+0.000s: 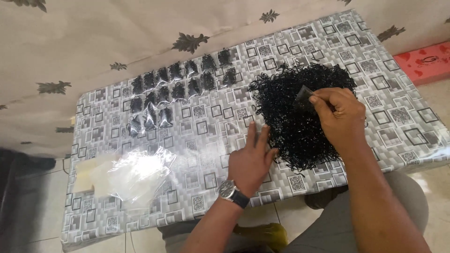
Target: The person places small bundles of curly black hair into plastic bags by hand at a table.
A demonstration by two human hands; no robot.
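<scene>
Bench [393, 136] w/ grey square-pattern cover, leaf-print curtain [140, 33] behind. Filled small bags [173, 89] left of black band pile [300, 112]; right hand [340, 119] grip pinched on small bag [303, 96], left hand [251, 161] flat, fingers apart.

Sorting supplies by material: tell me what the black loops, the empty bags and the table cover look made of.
Black loops: probably rubber or elastic; thin, glossy, tangled rings. Empty bags: clear plastic film; see-through, crinkled, shiny. Table cover: likely vinyl or oilcloth; printed grey squares, glossy, draped over the edge.

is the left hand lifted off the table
No, the left hand lies flat on the table, fingers at the edge of the black band pile.
</scene>
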